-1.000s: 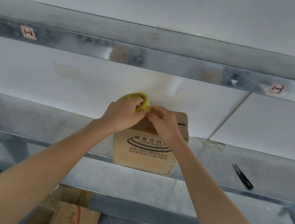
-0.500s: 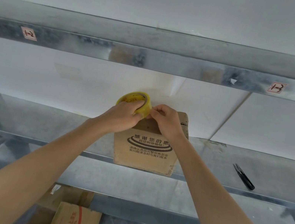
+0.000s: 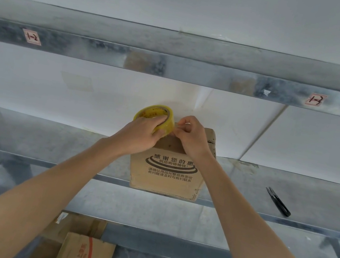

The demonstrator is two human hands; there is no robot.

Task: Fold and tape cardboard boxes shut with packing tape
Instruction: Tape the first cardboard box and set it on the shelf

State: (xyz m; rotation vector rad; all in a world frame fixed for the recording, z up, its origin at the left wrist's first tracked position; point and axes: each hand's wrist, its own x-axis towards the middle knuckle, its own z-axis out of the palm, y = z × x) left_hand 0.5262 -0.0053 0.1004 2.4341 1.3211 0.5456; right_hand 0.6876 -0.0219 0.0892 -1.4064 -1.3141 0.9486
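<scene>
My left hand [image 3: 141,134] curls round the tape roll [image 3: 154,109], a glossy yellow ring with a printed inner core, fingers laid across its face and thumb under its rim. My right hand [image 3: 194,139] sits just beside it at three o'clock, thumb and forefinger nipped together against the roll's shiny outer band; the film there is too thin for me to tell whether I have an end lifted. Both hands hover over the top of the cardboard box [image 3: 166,173], a small upright brown carton with a matte, scuffed face printed in dark characters around an oval mark, its corners worn and frayed. The roll sits at the box's eleven o'clock. The box stands on a dull grey galvanised metal shelf [image 3: 50,140], its base at the front lip. Well apart at the box's three o'clock lie black snips [image 3: 278,202], slim and pointed, flat on the same shelf. At twelve o'clock runs a mottled steel rail [image 3: 196,72] bearing two small pale labels [image 3: 32,36] with red handwriting. At seven o'clock, below the shelf, are more brown cartons [image 3: 85,252], one with red print.
</scene>
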